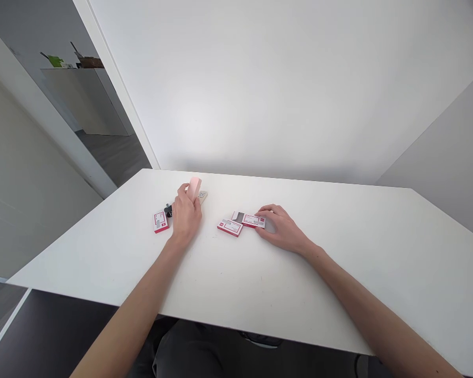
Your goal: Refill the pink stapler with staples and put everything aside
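My left hand (186,214) is closed around a pale pink stapler (194,187), whose end sticks up above the fingers. A small black part (167,210) shows just left of that hand. A small red and white box (161,221) lies flat to its left. My right hand (281,227) rests on the white table (260,283), its fingertips touching a red and white box (254,220). Another such box (229,227) lies just left of it, touching or overlapping it.
A small beige object (202,196) lies behind my left hand. A white wall stands behind the table's far edge. At the left is a doorway with a cabinet (82,100) beyond it.
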Demonstrator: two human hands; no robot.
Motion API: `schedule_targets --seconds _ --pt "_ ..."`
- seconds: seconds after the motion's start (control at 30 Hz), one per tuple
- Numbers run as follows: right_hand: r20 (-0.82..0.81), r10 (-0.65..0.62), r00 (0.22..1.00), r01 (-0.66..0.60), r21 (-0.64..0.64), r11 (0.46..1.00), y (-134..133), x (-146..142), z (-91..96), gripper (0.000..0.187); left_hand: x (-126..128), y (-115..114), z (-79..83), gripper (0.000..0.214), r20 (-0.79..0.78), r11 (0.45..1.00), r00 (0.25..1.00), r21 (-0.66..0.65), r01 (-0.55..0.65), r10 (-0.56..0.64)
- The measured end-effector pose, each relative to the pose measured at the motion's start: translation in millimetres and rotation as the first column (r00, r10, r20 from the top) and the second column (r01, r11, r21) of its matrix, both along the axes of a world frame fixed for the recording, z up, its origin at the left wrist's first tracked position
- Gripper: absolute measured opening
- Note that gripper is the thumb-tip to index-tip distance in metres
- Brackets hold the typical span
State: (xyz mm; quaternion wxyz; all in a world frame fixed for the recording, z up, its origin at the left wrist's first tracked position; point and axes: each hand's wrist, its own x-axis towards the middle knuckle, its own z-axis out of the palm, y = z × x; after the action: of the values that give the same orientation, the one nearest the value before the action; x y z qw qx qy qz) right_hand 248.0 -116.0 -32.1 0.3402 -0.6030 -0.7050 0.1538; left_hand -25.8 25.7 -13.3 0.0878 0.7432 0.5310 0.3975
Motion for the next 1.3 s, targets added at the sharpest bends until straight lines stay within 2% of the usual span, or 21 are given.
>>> schedule_targets --seconds 0.1,0.2,0.37,0.63,0.8,1.13,1.3 --pt "0.011 0.031 0.999 -0.031 -0.007 1.000 0 0 0.6 0.029 1 -1 1.8 0.047 0.064 0.999 0.998 -0.047 0.025 -0.022" --pt "0.019 0.044 0.999 -0.044 -0.014 0.999 -1 0 1.2 0.030 3 -3 4.3 0.046 0.191 0.996 0.980 -0.056 0.066 -0.054" --pt "0.018 0.040 0.999 -0.040 -0.015 0.999 -1 1 2.4 0.029 7 -4 8.3 0.048 0.391 0.987 0.912 -0.039 0.153 -0.126" --pt "0.022 0.030 0.999 -0.030 -0.011 0.999 -2 1 1.8 0.029 8 0 7.2 0.048 0.555 0.973 0.816 -0.050 0.226 -0.161" --pt "0.033 0.034 0.999 -0.034 -0.003 0.999 -2 2 0.8 0.029 8 2 3.2 0.047 0.507 0.967 0.847 -0.093 0.236 -0.158" --pt "0.035 0.041 0.999 -0.041 0.004 0.999 -1 1 1.3 0.028 11 -4 -0.7 0.047 0.331 0.934 0.899 -0.108 0.339 -0.288" --pt "0.054 0.044 0.998 -0.045 0.029 0.999 -1 1 0.8 0.027 10 -4 -0.7 0.046 0.245 0.933 0.921 -0.121 0.340 -0.304"
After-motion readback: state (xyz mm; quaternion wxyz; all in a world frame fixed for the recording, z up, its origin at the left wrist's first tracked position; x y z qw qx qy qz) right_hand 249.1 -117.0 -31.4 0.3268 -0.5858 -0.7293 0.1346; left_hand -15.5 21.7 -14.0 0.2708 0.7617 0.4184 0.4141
